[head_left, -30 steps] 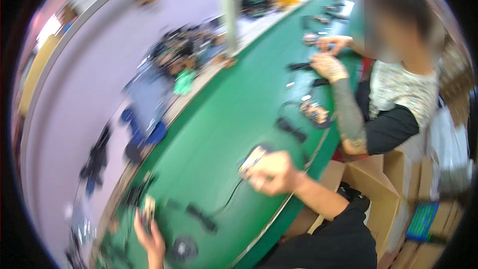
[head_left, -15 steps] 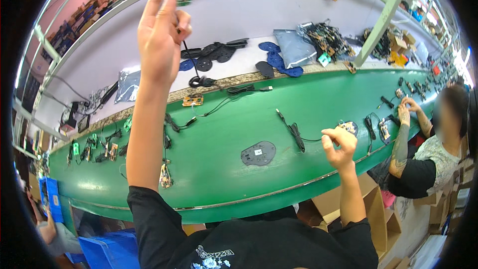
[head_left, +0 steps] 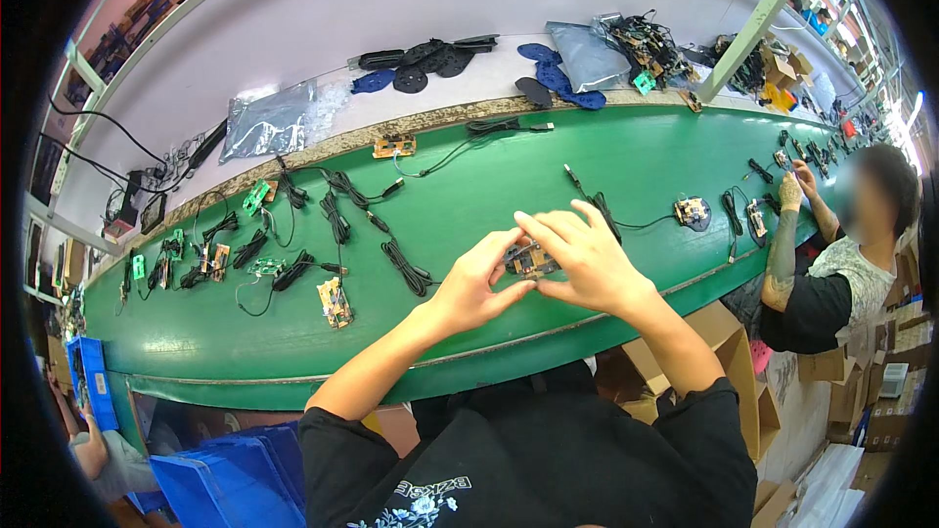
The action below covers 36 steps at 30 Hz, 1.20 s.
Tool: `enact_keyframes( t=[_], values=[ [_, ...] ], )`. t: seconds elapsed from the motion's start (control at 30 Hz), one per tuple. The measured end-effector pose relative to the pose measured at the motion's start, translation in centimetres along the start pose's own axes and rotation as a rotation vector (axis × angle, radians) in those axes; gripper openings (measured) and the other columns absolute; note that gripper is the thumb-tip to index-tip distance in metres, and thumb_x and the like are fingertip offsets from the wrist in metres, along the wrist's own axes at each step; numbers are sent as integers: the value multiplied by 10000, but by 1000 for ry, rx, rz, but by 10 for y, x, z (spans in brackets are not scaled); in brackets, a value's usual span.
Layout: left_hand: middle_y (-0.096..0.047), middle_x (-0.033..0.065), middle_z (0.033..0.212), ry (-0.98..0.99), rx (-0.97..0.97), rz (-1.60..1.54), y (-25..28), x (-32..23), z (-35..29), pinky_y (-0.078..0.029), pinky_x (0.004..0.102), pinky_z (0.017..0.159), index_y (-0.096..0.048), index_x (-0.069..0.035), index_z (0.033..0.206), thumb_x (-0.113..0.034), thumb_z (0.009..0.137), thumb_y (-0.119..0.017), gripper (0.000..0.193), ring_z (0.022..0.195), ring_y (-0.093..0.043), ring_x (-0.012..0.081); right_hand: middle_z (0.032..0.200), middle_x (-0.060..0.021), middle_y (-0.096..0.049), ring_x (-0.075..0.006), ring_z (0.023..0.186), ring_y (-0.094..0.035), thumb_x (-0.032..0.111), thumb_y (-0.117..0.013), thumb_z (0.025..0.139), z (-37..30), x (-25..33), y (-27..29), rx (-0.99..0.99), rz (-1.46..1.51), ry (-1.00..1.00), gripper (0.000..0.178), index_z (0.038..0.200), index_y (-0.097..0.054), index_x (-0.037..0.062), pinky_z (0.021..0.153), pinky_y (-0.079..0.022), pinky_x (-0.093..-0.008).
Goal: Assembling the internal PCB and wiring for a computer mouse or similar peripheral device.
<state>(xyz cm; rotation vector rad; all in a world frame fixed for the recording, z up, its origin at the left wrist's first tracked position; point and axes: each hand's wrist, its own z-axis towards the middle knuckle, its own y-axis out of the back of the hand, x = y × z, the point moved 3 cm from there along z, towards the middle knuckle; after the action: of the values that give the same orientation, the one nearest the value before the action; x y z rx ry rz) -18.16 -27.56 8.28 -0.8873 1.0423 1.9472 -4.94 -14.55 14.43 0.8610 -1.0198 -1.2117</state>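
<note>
A small brown circuit board (head_left: 531, 260) with dark components sits between my two hands at the middle of the bench, partly covered by fingers. My left hand (head_left: 471, 286) grips its left side between thumb and fingers. From the right, my right hand (head_left: 587, 262) curves over it, thumb at the near edge and fingers across the far side. The dark mouse-shaped base plate that lay at this spot is hidden. A coiled black cable (head_left: 403, 269) rests just left of my left hand.
Several boards with cables lie to the left, including a brown board (head_left: 334, 303). Another board on a dark base (head_left: 693, 213) lies to the right. Dark and blue shells (head_left: 559, 78) rest on the back ledge. A person (head_left: 841, 284) works at far right.
My left hand has come down from high up, bringing the board to the middle of the bench. My right hand has moved left to meet it. Coiled cable now lies beside them.
</note>
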Motion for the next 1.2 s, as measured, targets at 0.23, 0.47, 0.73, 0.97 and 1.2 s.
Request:
enact_keyframes(
  t=[0.23, 0.47, 0.73, 0.97, 1.2],
  values=[
    [-650, 61, 1076, 399, 177, -207, 16, 21, -29, -485, 256, 809, -670, 22, 1202, -142, 1025, -603, 250, 891, -569, 101, 956, -57, -620, -237, 946, -598, 234, -748, 811, -17, -9, -17, 163, 76, -28, 792, 1527, -436, 101, 885, -433, -397],
    [-691, 28, 924, 461, 46, -197, 15, 37, -32, -511, 260, 727, -720, 13, 1096, -79, 969, -674, 164, 806, -604, 89, 1026, -105, -697, -267, 929, -667, 166, -676, 900, -37, -18, -27, 268, 718, -9, 524, 1408, -570, 96, 854, -504, -401],
    [-725, 82, 905, 304, -168, 170, -5, 52, -15, -515, 262, 649, -756, 8, 976, -28, 847, -785, 137, 750, -654, 143, 967, -60, -706, -95, 881, -620, 180, -748, 873, 19, -84, -77, -28, 1225, -387, 304, 1125, -701, 18, 815, -524, -286],
    [-718, 111, 897, 256, -100, 385, -8, 47, -12, -531, 354, 745, -759, -22, 968, 11, 803, -767, 169, 831, -669, 264, 881, -18, -697, -78, 812, -614, 131, -732, 893, 5, -84, -112, -116, 1169, -417, 273, 1130, -699, 0, 748, -514, -262],
    [-698, 113, 912, 133, -41, 416, -7, 51, -8, -528, 378, 757, -723, -17, 955, 1, 811, -760, 149, 867, -652, 293, 821, -27, -670, -77, 729, -607, 71, -719, 864, 3, -83, -112, -122, 1103, -411, 246, 1092, -688, -16, 679, -508, -265]
  ],
)
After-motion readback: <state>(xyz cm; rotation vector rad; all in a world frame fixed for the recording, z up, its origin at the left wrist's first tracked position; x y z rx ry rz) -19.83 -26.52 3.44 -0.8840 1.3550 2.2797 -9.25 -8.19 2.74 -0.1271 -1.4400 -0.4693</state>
